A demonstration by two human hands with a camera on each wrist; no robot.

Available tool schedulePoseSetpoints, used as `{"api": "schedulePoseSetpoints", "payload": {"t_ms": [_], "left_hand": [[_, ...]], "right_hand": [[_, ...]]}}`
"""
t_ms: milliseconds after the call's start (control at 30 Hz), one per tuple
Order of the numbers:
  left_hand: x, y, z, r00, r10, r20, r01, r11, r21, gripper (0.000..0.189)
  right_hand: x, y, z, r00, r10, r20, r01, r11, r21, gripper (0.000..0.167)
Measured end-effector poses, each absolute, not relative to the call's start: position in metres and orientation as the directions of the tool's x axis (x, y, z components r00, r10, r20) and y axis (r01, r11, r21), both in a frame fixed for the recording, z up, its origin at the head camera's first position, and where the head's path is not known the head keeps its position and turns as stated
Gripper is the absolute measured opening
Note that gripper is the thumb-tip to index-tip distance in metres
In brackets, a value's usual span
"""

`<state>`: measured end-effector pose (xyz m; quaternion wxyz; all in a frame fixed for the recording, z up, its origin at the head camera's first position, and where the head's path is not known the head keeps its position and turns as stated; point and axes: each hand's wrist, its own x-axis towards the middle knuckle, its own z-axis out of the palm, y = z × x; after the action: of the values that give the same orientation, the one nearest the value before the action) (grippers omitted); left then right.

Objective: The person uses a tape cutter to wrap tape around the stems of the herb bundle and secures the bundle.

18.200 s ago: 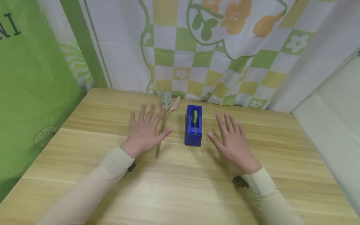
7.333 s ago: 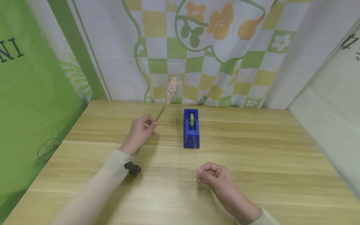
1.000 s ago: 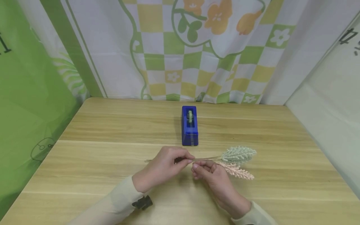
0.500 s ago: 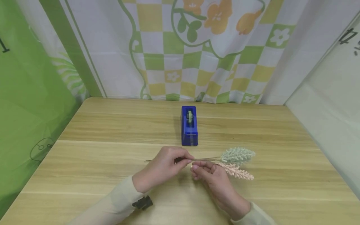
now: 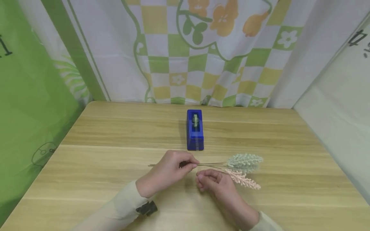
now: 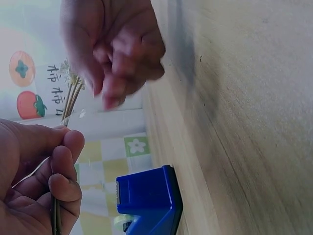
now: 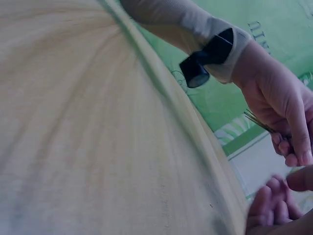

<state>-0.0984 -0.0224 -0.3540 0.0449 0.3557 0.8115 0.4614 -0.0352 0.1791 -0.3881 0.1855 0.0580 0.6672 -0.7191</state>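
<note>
Green cloth point(image 5: 34, 96) with dark lettering hangs past the left edge of the wooden table point(image 5: 101, 125). Next comes the pale left sleeve point(image 5: 124, 202), with a black device point(image 5: 146, 208) at its cuff. From it the left hand point(image 5: 170, 173) reaches inward, thumb and fingers pinching the thin stems point(image 5: 212, 164) above the table; their bare ends stick out on the far left side of that hand. Just past its fingertips, the left wrist view shows a small clear glint point(image 6: 82, 113) beside the stems; whether it is tape, I cannot tell. Beyond the hands, the blue tape dispenser point(image 5: 195, 130) stands upright, a patterned curtain point(image 5: 208, 67) behind it. Near the stems, slightly closer to the wearer, is the right hand point(image 5: 222, 189), fingers bent and thumb near the index finger; I cannot tell whether it pinches anything. Furthest right along the stems lie a pale green spike point(image 5: 245, 162) and, on its near side, a pink spike point(image 5: 244, 179), partly behind the right hand.
</note>
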Motion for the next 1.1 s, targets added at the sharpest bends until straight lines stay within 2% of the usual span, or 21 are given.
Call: {"api": "schedulePoseSetpoints", "payload": {"t_ms": [200,300,367,433,467,567,667,800,900,1100], "left_hand": [[-0.098,-0.024,-0.355,-0.737,0.624,0.261,0.542,0.314,0.78,0.011],[-0.098,-0.023,-0.355,-0.738,0.625,0.255,0.539,0.317,0.781,0.011],[-0.099,-0.023,-0.356,-0.736,0.626,0.256,0.543,0.321,0.776,0.011],[-0.099,-0.022,-0.356,-0.735,0.627,0.258,0.548,0.326,0.77,0.011],[-0.1,-0.022,-0.356,-0.734,0.628,0.26,0.551,0.327,0.768,0.011],[-0.1,-0.021,-0.357,-0.729,0.63,0.267,0.56,0.325,0.762,0.01],[-0.1,-0.021,-0.357,-0.731,0.629,0.263,0.554,0.323,0.767,0.009],[-0.1,-0.022,-0.358,-0.732,0.628,0.264,0.554,0.324,0.767,0.009],[-0.1,-0.022,-0.358,-0.732,0.629,0.263,0.555,0.325,0.766,0.009],[-0.1,-0.022,-0.357,-0.734,0.629,0.255,0.55,0.332,0.766,0.009]], "right_hand": [[-0.021,0.182,-0.383,-0.899,-0.355,-0.255,0.228,0.118,-0.967,0.032],[-0.019,0.181,-0.374,-0.93,-0.355,-0.096,0.047,0.144,-0.988,0.023],[-0.02,0.181,-0.367,-0.939,-0.332,0.084,-0.153,0.187,-0.97,0.014],[-0.025,0.183,-0.359,-0.902,-0.313,0.297,-0.384,0.271,-0.883,0.006],[-0.028,0.184,-0.356,-0.864,-0.311,0.396,-0.488,0.331,-0.808,0.008],[-0.039,0.191,-0.345,-0.732,-0.346,0.587,-0.672,0.509,-0.538,0.006],[-0.048,0.198,-0.336,-0.641,-0.444,0.626,-0.727,0.613,-0.31,0.012],[-0.058,0.201,-0.335,-0.613,-0.547,0.57,-0.723,0.678,-0.128,0.025],[-0.062,0.199,-0.34,-0.624,-0.569,0.536,-0.704,0.706,-0.07,0.035],[-0.067,0.196,-0.349,-0.627,-0.562,0.539,-0.697,0.714,-0.067,0.03]]}}
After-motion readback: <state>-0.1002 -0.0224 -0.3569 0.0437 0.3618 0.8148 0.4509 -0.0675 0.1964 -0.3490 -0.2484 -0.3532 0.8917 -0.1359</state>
